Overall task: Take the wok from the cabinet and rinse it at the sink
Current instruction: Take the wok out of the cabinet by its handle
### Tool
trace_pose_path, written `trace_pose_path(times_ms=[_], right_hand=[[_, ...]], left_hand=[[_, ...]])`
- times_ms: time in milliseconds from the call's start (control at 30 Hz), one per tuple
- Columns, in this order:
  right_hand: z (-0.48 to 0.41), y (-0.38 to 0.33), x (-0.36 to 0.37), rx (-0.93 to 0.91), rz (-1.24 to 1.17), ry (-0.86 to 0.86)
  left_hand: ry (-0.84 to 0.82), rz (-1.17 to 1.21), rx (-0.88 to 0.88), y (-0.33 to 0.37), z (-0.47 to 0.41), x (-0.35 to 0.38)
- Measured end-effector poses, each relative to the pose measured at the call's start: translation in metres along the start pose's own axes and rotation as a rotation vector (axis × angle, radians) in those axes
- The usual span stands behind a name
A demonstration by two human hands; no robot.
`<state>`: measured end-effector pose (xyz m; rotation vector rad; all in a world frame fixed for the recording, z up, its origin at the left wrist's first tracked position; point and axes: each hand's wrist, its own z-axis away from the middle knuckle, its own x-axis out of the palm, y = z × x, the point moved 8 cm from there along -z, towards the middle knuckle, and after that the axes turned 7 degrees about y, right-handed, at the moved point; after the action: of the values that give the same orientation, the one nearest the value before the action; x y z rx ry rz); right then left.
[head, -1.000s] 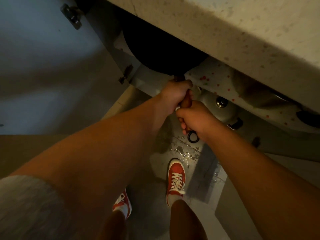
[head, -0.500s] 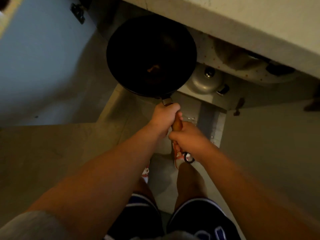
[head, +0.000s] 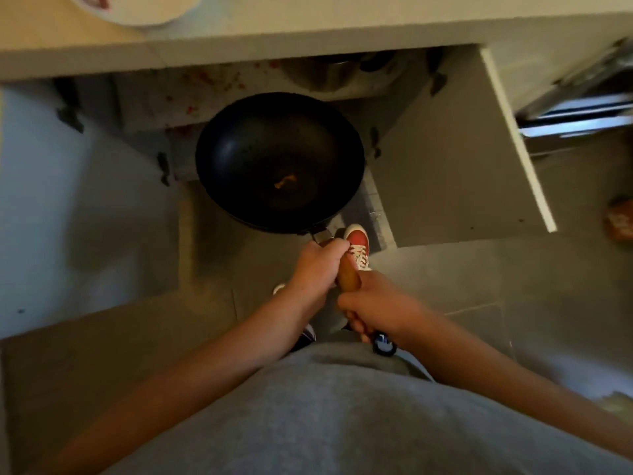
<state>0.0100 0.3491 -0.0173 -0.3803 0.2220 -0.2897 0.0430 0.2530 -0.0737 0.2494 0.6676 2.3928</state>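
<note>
The black wok [head: 279, 159] hangs in the air in front of the open cabinet [head: 205, 97], below the counter edge, bowl facing up with a small orange speck inside. Its brown wooden handle [head: 348, 277] points back toward me. My left hand [head: 317, 265] grips the handle close to the bowl. My right hand [head: 371, 308] grips the handle's end, where a black hanging ring sticks out. The sink is out of view.
The pale countertop [head: 308, 25] runs across the top, with a white dish [head: 137, 8] at its left. Both cabinet doors stand open: one at left [head: 68, 200], one at right [head: 462, 149]. A metal pot [head: 329, 72] sits inside the cabinet. My red shoe [head: 358, 245] is on the tiled floor.
The wok has come out of the cabinet on both hands and now hangs in front of it. My view has risen, so the countertop shows.
</note>
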Motion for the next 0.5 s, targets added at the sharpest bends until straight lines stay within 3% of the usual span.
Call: trace_pose_path(times_ms=[500], right_hand=[[0.156, 0.046, -0.059, 0.027, -0.317, 0.36]], left_hand=[[-0.433, -0.359, 0.133, 0.022, 0.131, 0.118]])
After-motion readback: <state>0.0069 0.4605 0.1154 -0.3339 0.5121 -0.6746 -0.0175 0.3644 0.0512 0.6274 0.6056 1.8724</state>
